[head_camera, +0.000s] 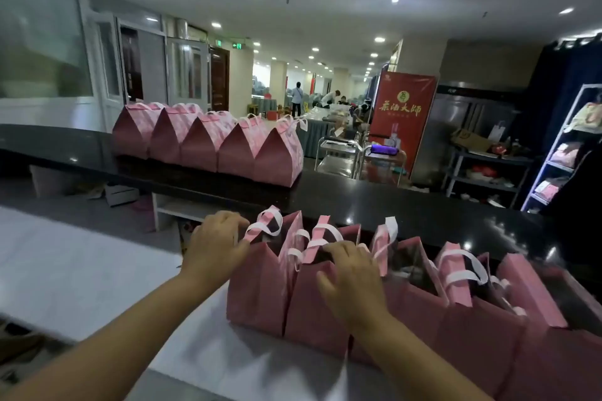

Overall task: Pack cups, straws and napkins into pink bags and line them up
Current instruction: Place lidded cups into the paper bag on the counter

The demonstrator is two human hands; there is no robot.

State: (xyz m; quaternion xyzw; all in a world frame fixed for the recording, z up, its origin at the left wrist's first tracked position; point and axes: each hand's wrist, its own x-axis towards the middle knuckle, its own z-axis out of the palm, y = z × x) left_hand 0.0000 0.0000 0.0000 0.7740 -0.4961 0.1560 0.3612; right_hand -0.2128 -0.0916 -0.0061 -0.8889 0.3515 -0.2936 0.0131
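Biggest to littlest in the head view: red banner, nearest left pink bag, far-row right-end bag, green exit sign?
1. red banner and nearest left pink bag: they look alike; the bag is just closer.
2. far-row right-end bag
3. green exit sign

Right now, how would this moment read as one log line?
left hand: pinches end bag top | right hand: rests on second bag | closed bags: far row on black counter

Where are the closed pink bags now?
The closed pink bags stand left of centre in the head view, on the black counter, behind the open bags.
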